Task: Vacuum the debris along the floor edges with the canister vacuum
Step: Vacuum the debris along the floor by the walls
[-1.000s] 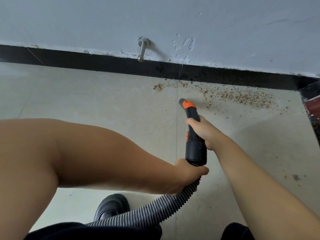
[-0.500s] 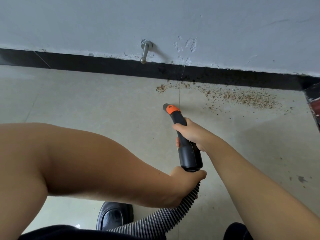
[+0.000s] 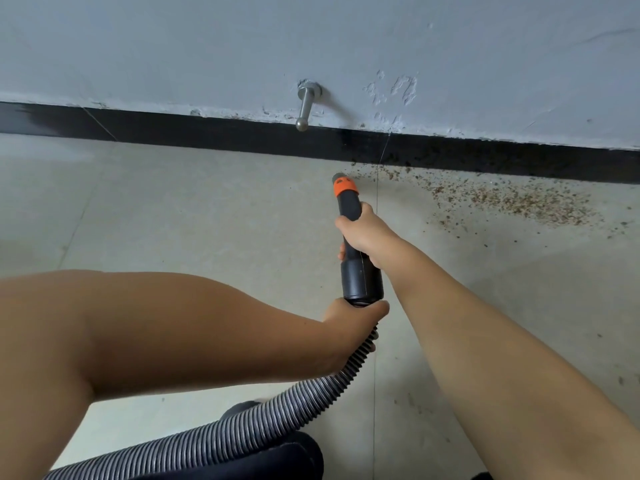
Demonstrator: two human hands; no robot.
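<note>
A black vacuum nozzle with an orange collar points at the floor edge, its tip close to the black baseboard. My right hand grips the nozzle's middle. My left hand holds the ribbed grey hose just below the nozzle's wide end. Brown crumbly debris lies scattered along the baseboard to the right of the tip, with thinner specks right beside it. The canister itself is out of sight.
A metal door stop sticks out of the pale grey wall above the baseboard, left of the nozzle tip. Beige floor tiles spread to the left. A dark trouser leg and the hose fill the bottom edge.
The nozzle tip has moved forward to the baseboard. The small clump at the left end of the debris is gone, leaving only thin specks there. Both hands keep their grips.
</note>
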